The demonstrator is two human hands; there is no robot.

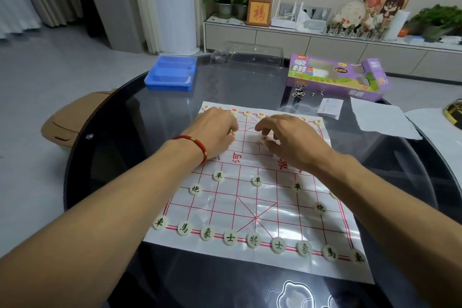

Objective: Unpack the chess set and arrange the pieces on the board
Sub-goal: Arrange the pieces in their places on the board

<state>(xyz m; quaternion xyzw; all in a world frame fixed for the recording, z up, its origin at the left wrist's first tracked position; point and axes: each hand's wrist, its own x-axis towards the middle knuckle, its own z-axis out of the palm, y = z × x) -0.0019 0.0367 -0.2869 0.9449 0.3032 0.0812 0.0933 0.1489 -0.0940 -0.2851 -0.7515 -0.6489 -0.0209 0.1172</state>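
A white paper chess board (275, 207) with red lines lies on the dark glass table (155, 117). Black-lettered pieces fill its near half, the general (253, 240) in the middle of the front row. Red-lettered pieces (247, 114) line the far edge. My left hand (215, 130), with a red cord on the wrist, curls its fingertips on a red piece (233, 134) on the far half. My right hand (287, 137) pinches another red piece (264, 137) between thumb and fingers near the board's middle column. Both hands hide part of the far rows.
The purple chess set box (335, 75) lies at the far right, a blue plastic tray (171, 72) at the far left, a clear lid (250, 55) between them. White paper (382, 117), a small slip (330, 107) and metal rings (296, 91) lie right of the board.
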